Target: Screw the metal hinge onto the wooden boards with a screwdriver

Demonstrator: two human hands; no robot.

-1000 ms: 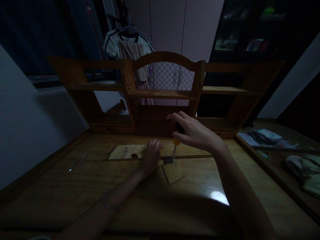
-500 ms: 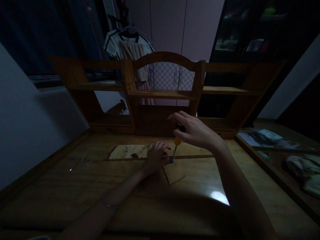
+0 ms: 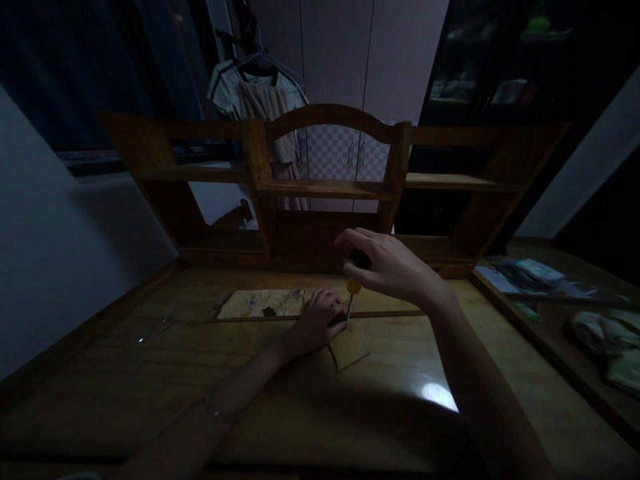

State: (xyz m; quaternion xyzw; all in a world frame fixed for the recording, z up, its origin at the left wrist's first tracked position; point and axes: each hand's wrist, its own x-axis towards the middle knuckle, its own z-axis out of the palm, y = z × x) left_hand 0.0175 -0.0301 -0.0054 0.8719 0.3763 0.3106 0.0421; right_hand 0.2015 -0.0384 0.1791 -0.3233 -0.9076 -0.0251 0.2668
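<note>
My right hand (image 3: 387, 267) grips the black and yellow handle of a screwdriver (image 3: 353, 288), held upright with its tip down on the wooden desk (image 3: 250, 373). My left hand (image 3: 320, 319) rests curled on the desk right at the screwdriver's tip and covers a small metal fitting there. Its fingers are bent and pressed round that spot; what they pinch is hidden. A pale tan patch (image 3: 350, 350) lies on the desk just in front of the left hand. The light is dim.
A wooden hutch with shelves (image 3: 325, 187) stands at the back of the desk. A few thin metal pieces (image 3: 157, 327) lie at the left. Papers and cloths (image 3: 540, 277) sit on a side surface at the right. Clothes hang behind (image 3: 260, 93).
My left hand has slid right, up to the screwdriver's tip, and now covers the metal fitting that showed earlier. The right hand stays on the handle, nearly still.
</note>
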